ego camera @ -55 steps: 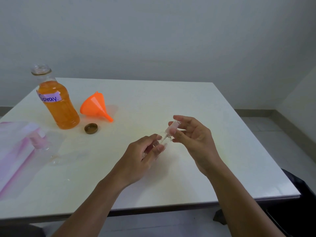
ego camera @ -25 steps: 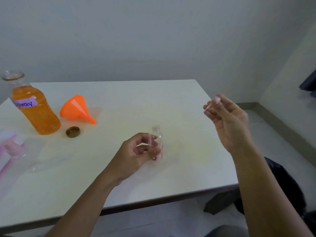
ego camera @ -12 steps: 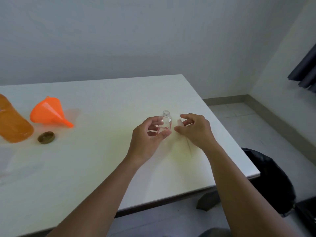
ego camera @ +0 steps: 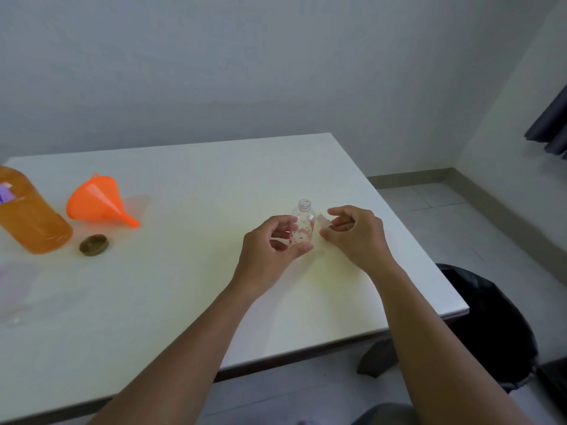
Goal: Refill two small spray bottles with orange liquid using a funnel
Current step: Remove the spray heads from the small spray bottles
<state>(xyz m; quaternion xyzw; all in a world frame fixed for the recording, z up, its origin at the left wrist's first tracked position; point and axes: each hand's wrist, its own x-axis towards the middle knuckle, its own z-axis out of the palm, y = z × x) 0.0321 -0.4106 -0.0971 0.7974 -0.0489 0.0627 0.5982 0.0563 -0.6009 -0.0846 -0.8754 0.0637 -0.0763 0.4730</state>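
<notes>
A small clear spray bottle with red dots stands upright and uncapped on the white table. My left hand grips its lower body between thumb and fingers. Just right of the bottle, my right hand pinches the pale pink spray cap low over the table. An orange funnel lies on its side at the far left. Beside it stands a large bottle of orange liquid, cut off by the frame's left edge.
A brown lid lies in front of the funnel. A clear plastic bag sits at the left edge. The table's right edge is close to my right hand. A black bag lies on the floor beyond it.
My right hand pulled the spray cap off, lifted it to the right, then brought it down beside the bottle. The left hand stood the bottle on the table. The view swung right.
</notes>
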